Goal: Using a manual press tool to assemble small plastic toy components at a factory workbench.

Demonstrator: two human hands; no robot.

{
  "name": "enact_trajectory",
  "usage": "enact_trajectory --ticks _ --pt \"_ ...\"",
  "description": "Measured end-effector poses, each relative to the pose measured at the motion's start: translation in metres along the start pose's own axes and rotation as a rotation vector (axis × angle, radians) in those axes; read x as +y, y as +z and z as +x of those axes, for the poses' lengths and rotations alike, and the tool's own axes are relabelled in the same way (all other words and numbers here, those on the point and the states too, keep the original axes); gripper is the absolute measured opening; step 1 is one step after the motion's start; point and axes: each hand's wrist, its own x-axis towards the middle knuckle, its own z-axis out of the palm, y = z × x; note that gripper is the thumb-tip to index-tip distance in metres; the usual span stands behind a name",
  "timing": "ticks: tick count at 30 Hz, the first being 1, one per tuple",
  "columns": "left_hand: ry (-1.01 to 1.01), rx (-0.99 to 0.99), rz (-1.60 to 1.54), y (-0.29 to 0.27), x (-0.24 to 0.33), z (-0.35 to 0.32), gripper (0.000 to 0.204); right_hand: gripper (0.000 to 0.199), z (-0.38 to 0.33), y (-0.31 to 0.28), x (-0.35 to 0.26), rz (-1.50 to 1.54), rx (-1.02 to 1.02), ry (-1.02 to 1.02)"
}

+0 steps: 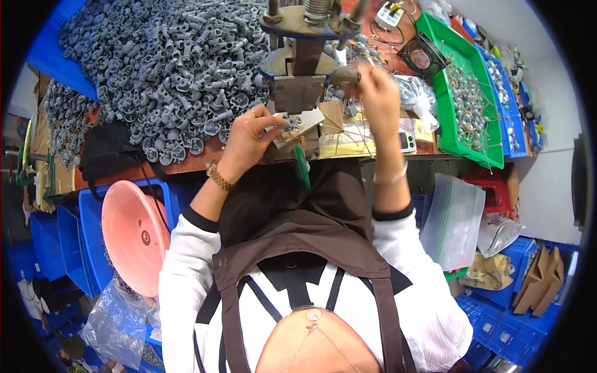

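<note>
Head view. Left hand: thumb and finger in a narrow pinch at a small grey part, which lies right under the block of a metal press; cannot tell whether the fingertips grip it or only steady it. Right hand: raised, fingers curled at the press's side bar; blurred, so cannot tell if it is closed round it.

Press worn and dull, coil spring at top. Heap of matt grey parts, tubes and cups mixed, to the left. Green tray, smooth-walled, holds small pieces with thin wires. Square black fan beside it.

Table red-brown; phone near its front edge. Below left, round pink basin and crinkled clear bag; blue crates farther out. Below right, limp translucent sheets. Pale wall at far right.

Press top cut off by the upper edge. Grey part half masked by fingers; its shape hard to read. Rim of view black, edges bent.
</note>
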Motion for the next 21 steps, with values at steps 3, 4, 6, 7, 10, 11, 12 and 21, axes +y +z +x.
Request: enact_trajectory --ticks 3,4,6,7,10,11,12,21 --pt "0.095 -0.024 0.116 0.009 0.006 0.001 0.017 0.027 0.084 0.000 -0.014 0.745 -0.112 0.189" --pt "0.031 0.041 0.168 0.015 0.011 -0.005 0.015 0.047 0.089 -0.002 -0.037 0.554 -0.207 0.158" --pt "-0.078 0.133 0.227 0.019 0.012 -0.014 0.012 0.060 0.055 0.006 -0.133 0.080 -0.203 0.110" --pt "-0.064 0.136 0.222 0.021 0.012 -0.014 0.012 0.048 0.041 0.002 -0.126 0.122 -0.062 -0.127" --pt "-0.026 0.188 0.142 0.023 0.012 -0.013 0.018 0.040 -0.030 -0.006 -0.102 -0.119 0.219 -0.624" --pt "-0.008 0.191 0.181 0.021 0.014 -0.015 0.017 0.040 -0.054 -0.014 -0.085 -0.633 0.283 -0.842" --pt "0.021 0.188 0.209 0.021 0.017 -0.013 0.016 0.039 -0.065 -0.018 -0.078 -0.019 0.074 -0.804" --pt "-0.009 0.078 0.599 0.006 0.017 -0.035 0.016 0.022 -0.028 -0.041 -0.116 -0.197 0.248 -0.577"
